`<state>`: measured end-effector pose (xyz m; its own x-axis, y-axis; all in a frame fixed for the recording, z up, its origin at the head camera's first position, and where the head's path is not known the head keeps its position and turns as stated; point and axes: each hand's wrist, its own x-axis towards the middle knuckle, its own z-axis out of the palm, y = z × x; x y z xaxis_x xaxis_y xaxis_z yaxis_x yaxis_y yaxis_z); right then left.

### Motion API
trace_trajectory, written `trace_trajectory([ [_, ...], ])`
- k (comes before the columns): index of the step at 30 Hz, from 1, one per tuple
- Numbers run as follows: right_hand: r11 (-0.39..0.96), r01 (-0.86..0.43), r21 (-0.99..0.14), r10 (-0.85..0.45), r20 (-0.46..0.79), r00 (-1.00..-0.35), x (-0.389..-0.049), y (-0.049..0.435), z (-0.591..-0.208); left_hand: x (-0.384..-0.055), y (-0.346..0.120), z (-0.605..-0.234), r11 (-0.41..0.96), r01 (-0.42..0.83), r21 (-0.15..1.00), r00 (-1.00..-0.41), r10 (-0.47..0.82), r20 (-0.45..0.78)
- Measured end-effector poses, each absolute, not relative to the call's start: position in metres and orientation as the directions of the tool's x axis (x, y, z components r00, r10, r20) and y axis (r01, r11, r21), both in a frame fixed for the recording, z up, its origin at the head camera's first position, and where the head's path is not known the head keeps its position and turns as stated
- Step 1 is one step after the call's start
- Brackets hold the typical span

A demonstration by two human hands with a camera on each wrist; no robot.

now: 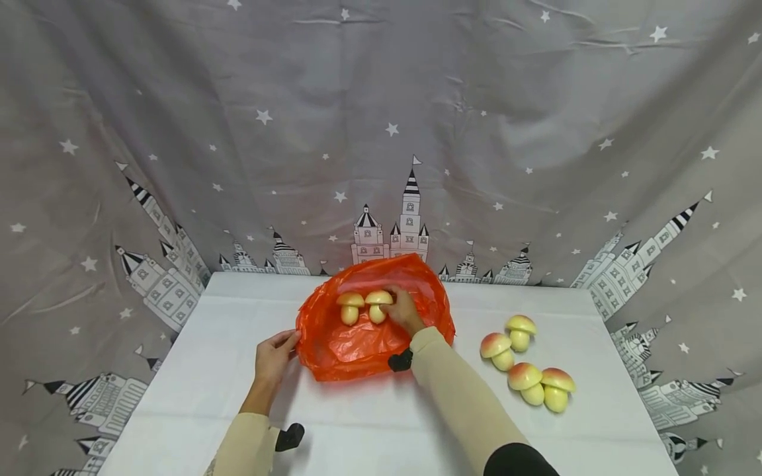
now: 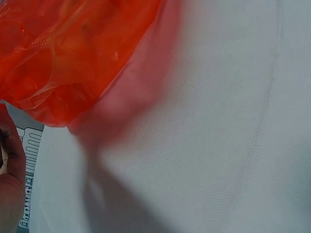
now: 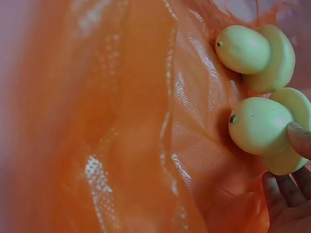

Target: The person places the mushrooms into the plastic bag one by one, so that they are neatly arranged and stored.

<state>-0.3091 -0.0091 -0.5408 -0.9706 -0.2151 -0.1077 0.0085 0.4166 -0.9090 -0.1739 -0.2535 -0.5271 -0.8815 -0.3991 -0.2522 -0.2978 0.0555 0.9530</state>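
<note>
A red plastic bag lies with its mouth spread wide on the white table. My left hand pinches the bag's left rim between thumb and fingers. Inside the bag, my right hand holds a toy mushroom with a yellow cap and pale stem. In the right wrist view, the thumb presses on this mushroom while the fingers reach round its cap. A second toy mushroom lies just left of it in the bag, stem toward me.
Several more toy mushrooms with red-yellow caps lie on the table to the right of the bag, among them one mushroom at the back and another mushroom nearest the bag. A grey curtain with stars and castles hangs behind the table.
</note>
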Motion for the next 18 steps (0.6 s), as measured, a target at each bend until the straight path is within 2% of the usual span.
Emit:
trace_trajectory([
  [18,0.450,-0.001,-0.893,-0.201,-0.101,-0.974,-0.3114,-0.0126,-0.5469,-0.1719,-0.2550,-0.5276,0.026,-0.304,0.952,-0.877,-0.398,-0.269],
])
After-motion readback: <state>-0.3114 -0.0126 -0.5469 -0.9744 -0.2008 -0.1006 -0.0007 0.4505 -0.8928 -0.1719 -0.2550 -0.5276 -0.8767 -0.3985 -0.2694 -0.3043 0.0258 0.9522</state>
